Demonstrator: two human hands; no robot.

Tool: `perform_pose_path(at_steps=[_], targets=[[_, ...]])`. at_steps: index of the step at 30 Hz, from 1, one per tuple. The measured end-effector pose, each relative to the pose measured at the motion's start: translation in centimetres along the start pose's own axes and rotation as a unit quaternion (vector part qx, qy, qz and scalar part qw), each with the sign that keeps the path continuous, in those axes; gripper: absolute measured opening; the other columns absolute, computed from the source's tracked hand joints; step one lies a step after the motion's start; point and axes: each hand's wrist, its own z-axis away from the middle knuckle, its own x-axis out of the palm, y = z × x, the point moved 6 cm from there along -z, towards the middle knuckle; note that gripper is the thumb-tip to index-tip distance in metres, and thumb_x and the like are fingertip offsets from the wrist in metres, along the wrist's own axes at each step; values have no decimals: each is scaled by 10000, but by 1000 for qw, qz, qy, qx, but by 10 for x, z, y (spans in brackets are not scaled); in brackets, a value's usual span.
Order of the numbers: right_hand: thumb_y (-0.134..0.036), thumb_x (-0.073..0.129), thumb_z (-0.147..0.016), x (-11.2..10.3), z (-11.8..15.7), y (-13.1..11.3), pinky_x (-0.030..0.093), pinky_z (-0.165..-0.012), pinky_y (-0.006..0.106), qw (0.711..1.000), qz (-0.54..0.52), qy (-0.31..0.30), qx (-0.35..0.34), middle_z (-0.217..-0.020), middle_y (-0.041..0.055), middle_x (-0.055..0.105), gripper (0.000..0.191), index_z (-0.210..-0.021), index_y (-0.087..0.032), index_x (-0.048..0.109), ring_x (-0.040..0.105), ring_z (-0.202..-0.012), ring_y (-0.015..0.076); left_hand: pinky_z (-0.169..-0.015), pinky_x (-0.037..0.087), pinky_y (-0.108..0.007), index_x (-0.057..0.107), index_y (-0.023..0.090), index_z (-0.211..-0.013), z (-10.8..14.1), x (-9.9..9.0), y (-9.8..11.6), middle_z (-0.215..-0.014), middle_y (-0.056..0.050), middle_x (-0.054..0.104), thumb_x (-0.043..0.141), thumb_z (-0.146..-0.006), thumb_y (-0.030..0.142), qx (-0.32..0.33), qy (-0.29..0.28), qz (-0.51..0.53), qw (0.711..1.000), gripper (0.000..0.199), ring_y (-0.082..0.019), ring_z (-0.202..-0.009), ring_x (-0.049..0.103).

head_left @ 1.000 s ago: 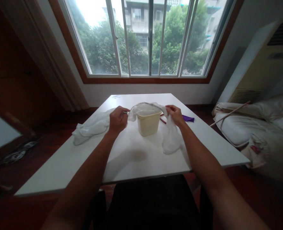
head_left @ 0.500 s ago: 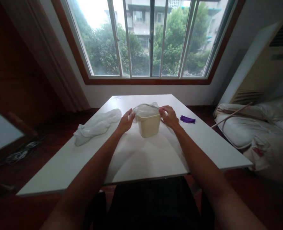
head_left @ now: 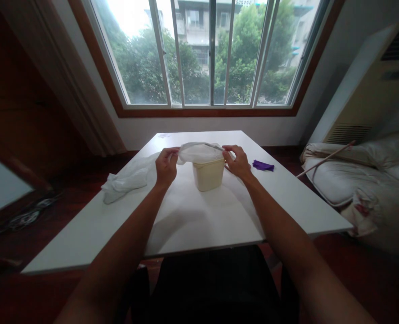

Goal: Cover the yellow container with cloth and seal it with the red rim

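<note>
A cream-coloured plastic bin (head_left: 208,176) stands upright on the white table in front of me. Over its top a thin translucent plastic bag (head_left: 199,152) is stretched, its upper edge bowed in an arc. My left hand (head_left: 166,165) pinches the bag's edge, out to the left of the bin and apart from it. At the bin's right rim my right hand (head_left: 237,161) pinches the other end of that edge between thumb and fingers. How far the bag reaches down inside the bin is hidden.
More crumpled translucent plastic (head_left: 128,177) lies on the left of the white table (head_left: 192,225). A purple strip (head_left: 263,165) is on the right side. Beyond the table are a window (head_left: 206,58) and, at right, a covered padded seat (head_left: 341,171) with a stick across it.
My left hand has moved left, away from the bin, drawing the bag's edge out wider. My right hand stays near the bin's right rim.
</note>
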Motion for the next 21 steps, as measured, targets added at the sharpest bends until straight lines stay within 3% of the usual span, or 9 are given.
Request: perform_pose_path(at_steps=[4, 7, 10, 14, 18, 20, 21], targets=[[-346, 539, -936, -3, -1, -3, 452, -941, 426, 999, -3, 13, -29, -962, 71, 671, 198, -886, -225, 687, 590, -980, 236, -902, 522, -366, 567, 203, -799, 5, 1, 21, -990, -50, 718, 562, -843, 228, 45, -43, 65, 996, 51, -197, -997, 672], [-353, 522, -941, -10, -1, -4, 467, -897, 400, 998, -45, 23, -26, -935, 61, 666, 198, -896, -212, 653, 596, -938, 214, -762, 518, -304, 570, 191, -715, 8, -2, 27, -815, -21, 689, 567, -772, 167, 74, -58, 91, 991, 61, -166, -812, 655], [-391, 556, -916, -15, -2, 1, 490, -756, 339, 993, -120, 3, 16, -797, 28, 648, 221, -871, -191, 638, 591, -766, 172, -613, 467, -253, 586, 180, -667, 11, -2, 30, -665, 3, 633, 536, -723, 152, 84, -98, 74, 989, 80, -132, -632, 593], [-489, 651, -830, -17, 0, 11, 411, -538, 253, 979, -180, -51, 78, -634, -8, 595, 323, -777, -170, 651, 515, -558, 120, -482, 374, -217, 632, 169, -723, 17, 8, 31, -529, 39, 562, 517, -788, 223, 50, -206, 9, 977, 143, -100, -462, 505], [-624, 588, -841, -9, 7, 23, 300, -449, 230, 967, -123, -179, 137, -451, -38, 480, 499, -709, -152, 682, 407, -418, 89, -486, 331, -225, 611, 170, -630, 24, 21, 17, -499, 23, 554, 457, -925, 405, -2, -320, -128, 939, 408, -103, -463, 490], [-653, 605, -819, -6, 9, 28, 307, -452, 232, 965, -70, -211, 142, -446, -32, 485, 530, -671, -149, 675, 413, -418, 89, -504, 331, -238, 582, 178, -557, 22, 20, 5, -487, 8, 552, 457, -930, 482, -25, -315, -205, 926, 497, -118, -484, 507], [-657, 620, -806, -7, 8, 31, 329, -463, 236, 969, -53, -198, 139, -470, -22, 511, 529, -666, -150, 668, 437, -436, 95, -527, 352, -243, 593, 181, -565, 18, 16, 0, -499, 2, 564, 470, -924, 502, -27, -284, -232, 930, 496, -128, -508, 530]])
